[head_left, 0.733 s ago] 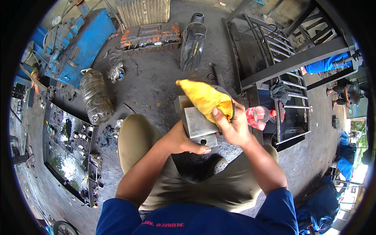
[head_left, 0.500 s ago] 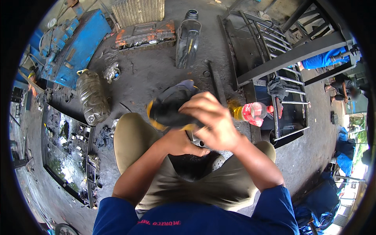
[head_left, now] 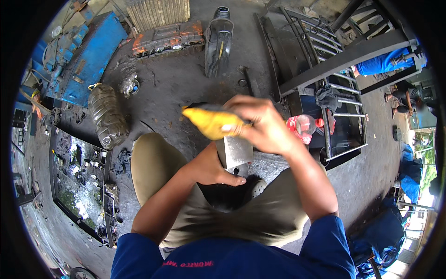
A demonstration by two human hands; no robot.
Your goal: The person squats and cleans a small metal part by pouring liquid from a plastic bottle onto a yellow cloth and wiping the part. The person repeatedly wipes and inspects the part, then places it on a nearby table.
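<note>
The silvery metal block [head_left: 237,152] is at the centre of the clock, held above the gap between the person's khaki knees [head_left: 152,162], with a round hole in its near end. The left hand [head_left: 213,168], at eight o'clock from it, is clamped on the block: the thumb lies along the near end, while the other fingers are largely hidden behind it.

At one o'clock the right hand [head_left: 261,125], slightly blurred, has its fingers and thumb closed on a yellow-and-dark cloth [head_left: 211,123]. The cloth points out toward eleven o'clock, overlapping the block's far edge — whether the two touch, I cannot tell.

Around them, a clear bottle with a red cap [head_left: 304,128] lies at two o'clock, near a dark metal rack [head_left: 341,100] farther out. An orange toolbox [head_left: 168,38] sits at eleven, a dark upright container [head_left: 218,49] at twelve, and a big grimy bottle [head_left: 107,114] between nine and ten.
</note>
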